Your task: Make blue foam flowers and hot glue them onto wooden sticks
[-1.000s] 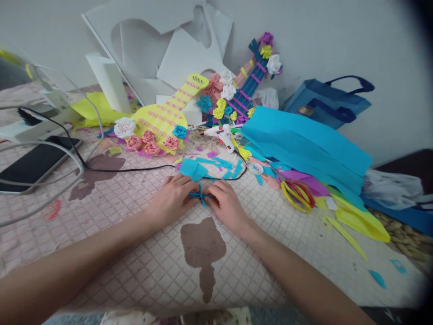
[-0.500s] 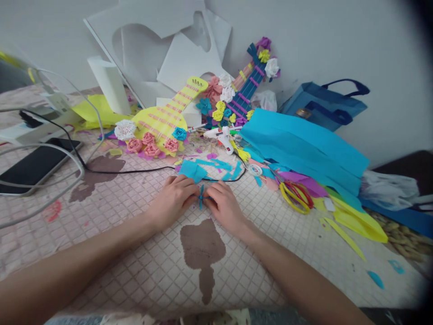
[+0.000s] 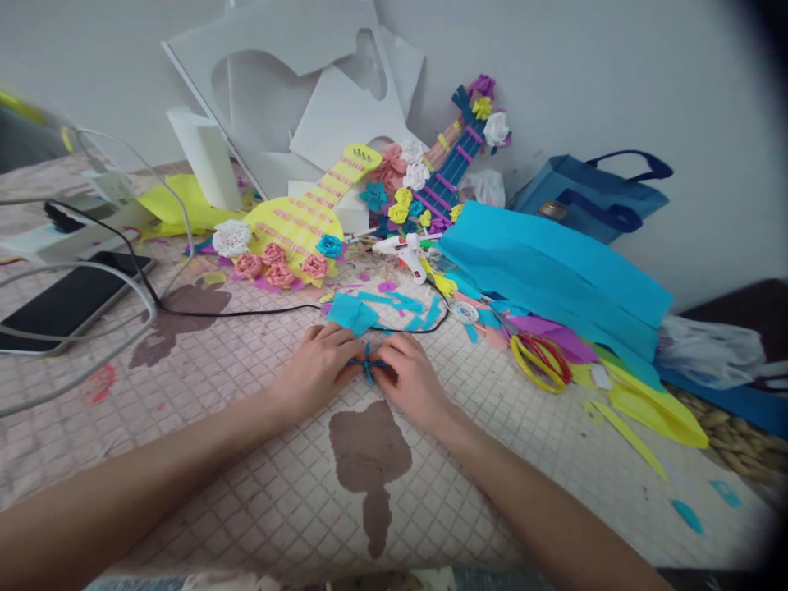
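Blue paper bow (image 3: 368, 364): small twisted strip piece, cinched at the middle, lying low on the tabletop (image 3: 246, 460) between both hands, just in front of a brown patch in the pink checked cloth
Left hand (image 3: 317, 369): palm down, fingers curled, fingertips pinched shut on the bow's left end; forearm resting along the cloth
Right hand (image 3: 414, 379): mirrored pose, fingertips closed on the bow's right end, knuckles up
Just beyond: blue paper scraps (image 3: 352, 313), black cable (image 3: 246, 311)
Further back: white glue gun (image 3: 403, 246), yellow paper guitar (image 3: 301, 222) with paper roses
Right: blue crepe sheets (image 3: 554, 271), scissors (image 3: 542, 357)
Far left: dark phone (image 3: 67, 300)
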`<state>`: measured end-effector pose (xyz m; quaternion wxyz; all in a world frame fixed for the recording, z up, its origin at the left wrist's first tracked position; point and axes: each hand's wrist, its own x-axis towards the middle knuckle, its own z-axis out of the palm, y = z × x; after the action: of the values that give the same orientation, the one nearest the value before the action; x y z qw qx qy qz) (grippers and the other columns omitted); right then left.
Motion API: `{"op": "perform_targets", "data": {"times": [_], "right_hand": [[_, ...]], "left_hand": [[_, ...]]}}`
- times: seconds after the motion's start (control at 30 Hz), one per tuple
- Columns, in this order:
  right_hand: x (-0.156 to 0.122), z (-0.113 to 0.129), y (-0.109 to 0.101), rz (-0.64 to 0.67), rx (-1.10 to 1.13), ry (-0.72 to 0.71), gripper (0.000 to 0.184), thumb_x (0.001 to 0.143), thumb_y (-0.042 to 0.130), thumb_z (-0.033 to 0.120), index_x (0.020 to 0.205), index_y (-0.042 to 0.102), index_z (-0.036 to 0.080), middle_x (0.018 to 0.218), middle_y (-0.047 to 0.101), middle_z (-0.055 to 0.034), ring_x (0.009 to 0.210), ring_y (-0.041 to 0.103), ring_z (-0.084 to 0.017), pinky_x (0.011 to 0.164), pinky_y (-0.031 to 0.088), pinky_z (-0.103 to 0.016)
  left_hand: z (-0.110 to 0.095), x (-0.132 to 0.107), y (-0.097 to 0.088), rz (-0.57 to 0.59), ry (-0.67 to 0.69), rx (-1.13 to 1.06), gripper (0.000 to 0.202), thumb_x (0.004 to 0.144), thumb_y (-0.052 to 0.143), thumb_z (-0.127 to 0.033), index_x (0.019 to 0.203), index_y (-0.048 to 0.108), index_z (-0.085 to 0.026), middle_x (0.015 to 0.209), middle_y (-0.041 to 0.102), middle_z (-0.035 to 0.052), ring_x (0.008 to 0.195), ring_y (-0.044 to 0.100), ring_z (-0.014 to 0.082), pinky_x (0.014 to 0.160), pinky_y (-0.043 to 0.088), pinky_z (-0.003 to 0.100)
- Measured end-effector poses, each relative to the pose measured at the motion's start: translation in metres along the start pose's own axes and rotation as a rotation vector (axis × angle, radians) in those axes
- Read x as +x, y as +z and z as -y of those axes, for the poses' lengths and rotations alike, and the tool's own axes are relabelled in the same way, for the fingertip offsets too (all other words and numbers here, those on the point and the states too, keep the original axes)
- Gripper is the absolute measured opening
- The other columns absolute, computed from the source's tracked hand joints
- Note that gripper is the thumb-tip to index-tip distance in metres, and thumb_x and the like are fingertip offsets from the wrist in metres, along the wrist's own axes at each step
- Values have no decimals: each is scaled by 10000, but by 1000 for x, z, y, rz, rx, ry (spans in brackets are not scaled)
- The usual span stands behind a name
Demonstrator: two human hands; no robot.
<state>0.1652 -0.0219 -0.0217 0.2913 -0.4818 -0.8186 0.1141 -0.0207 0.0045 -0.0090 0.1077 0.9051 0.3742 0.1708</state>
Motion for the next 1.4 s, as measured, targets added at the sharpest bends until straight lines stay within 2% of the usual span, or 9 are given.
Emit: {"op": "perform_targets", "data": {"times": [0.33,0.43,0.53,0.63,0.77,0.97,1.07,1.17,1.4], "right_hand": [[1,5,-1,39,-91,-82,144,856,509,108,752,568,188,823,562,-42,851,459,-208,753,405,-348],[3,4,-1,14,-72,-57,134,859,517,110,760,560,188,848,573,-45,860,471,-207,761,408,-354],[4,-1,-3,14,27,-26,94,823,566,94,813,577,187,899,575,-51,908,503,-206,802,430,-353],[3,-5,-7,33,126,-30,168,780,606,91,912,594,195,951,579,-53,958,523,-208,845,445,-361],[3,-6,-10,-7,220,-45,250,823,531,89,1039,585,201,1005,583,-63,1004,526,-195,884,449,-355],[4,-7,-9,-52,247,6,231,889,466,131,1062,597,209,1006,599,-66,988,541,-186,869,460,-350],[4,-7,-10,-122,293,55,194,895,466,143,1020,599,209,984,604,-60,958,558,-172,831,474,-325],[3,-4,-11,-160,301,40,135,895,471,152,914,595,203,906,596,-46,890,558,-163,786,472,-309],[0,3,-14,-144,286,13,162,930,442,213,844,579,207,835,575,-30,837,541,-156,754,452,-304]], "left_hand": [[-5,2,-2,-36,56,-17,174,910,462,-162,771,565,-160,815,599,25,881,516,203,824,356,370],[-3,2,-2,-67,31,-48,159,914,485,-185,783,573,-170,828,605,16,889,517,198,818,350,363],[1,2,-2,-72,-10,-60,93,900,542,-223,837,603,-194,868,623,10,929,522,207,831,345,372],[4,2,0,-43,-25,-52,32,872,590,-212,867,621,-203,878,635,10,953,528,220,849,348,386],[6,2,2,-41,-38,-62,59,840,630,-192,894,638,-215,929,641,15,964,534,226,853,363,388],[6,0,2,-52,-36,-83,62,843,632,-227,905,641,-229,937,643,10,967,541,227,851,372,386],[6,0,1,-47,-38,-94,78,831,650,-251,905,640,-228,926,647,6,964,543,229,847,375,385],[5,1,0,-32,-41,-112,90,830,652,-265,909,637,-223,916,649,9,969,543,230,848,380,384],[4,2,-2,-102,-49,-124,166,851,624,-352,920,629,-202,930,649,42,970,538,245,824,402,396]]}}
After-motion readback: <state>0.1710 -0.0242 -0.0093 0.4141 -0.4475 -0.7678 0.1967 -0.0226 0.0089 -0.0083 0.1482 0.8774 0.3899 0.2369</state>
